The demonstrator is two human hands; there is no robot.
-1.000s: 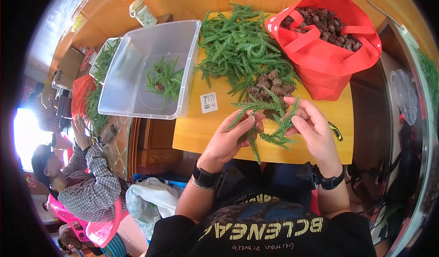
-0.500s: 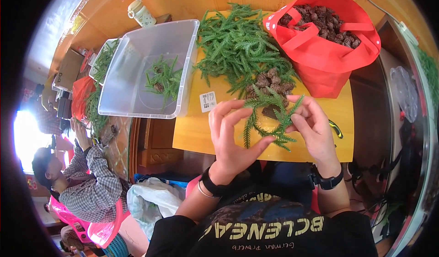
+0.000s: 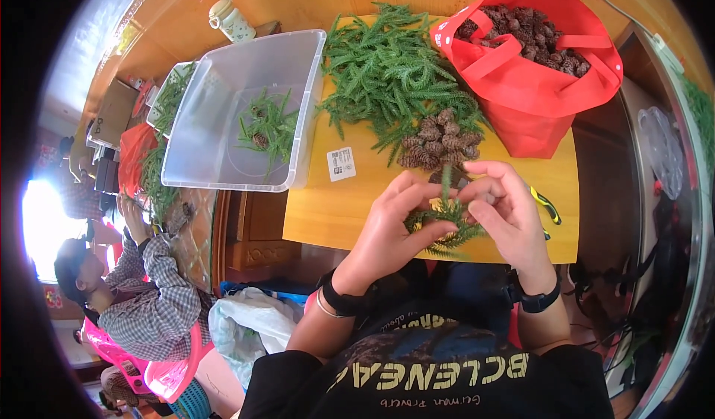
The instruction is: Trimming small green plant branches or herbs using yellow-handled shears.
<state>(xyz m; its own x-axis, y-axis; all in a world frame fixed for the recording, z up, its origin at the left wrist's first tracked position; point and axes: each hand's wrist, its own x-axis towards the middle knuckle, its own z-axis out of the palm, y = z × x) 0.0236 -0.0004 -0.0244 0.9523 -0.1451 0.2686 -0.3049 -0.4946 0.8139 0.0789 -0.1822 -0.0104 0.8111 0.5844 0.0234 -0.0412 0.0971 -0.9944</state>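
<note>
Near the table's front edge, my left hand [image 3: 395, 229] and my right hand [image 3: 510, 221] meet around a green artificial pine sprig [image 3: 448, 214]. My left fingers curl about its left side, while my right thumb and fingertips pinch it from the right. Part of the sprig is hidden behind my fingers. Just beyond my hands, a small heap of brown pine cones [image 3: 443, 137] lies on the yellow board [image 3: 320, 218]. A large pile of green sprigs [image 3: 391, 69] spreads behind the cones.
A clear plastic bin [image 3: 216, 184] holding a sprig with cones stands left. A red bag [image 3: 521, 125] full of pine cones is at back right. Yellow-and-black pliers [image 3: 547, 209] lie beside my right hand, a white label [image 3: 342, 163] left. A person [image 3: 149, 300] sits at far left.
My left hand has moved right and closed in on the sprig, bringing both hands together. The sprig looks turned and more bunched between my fingers.
</note>
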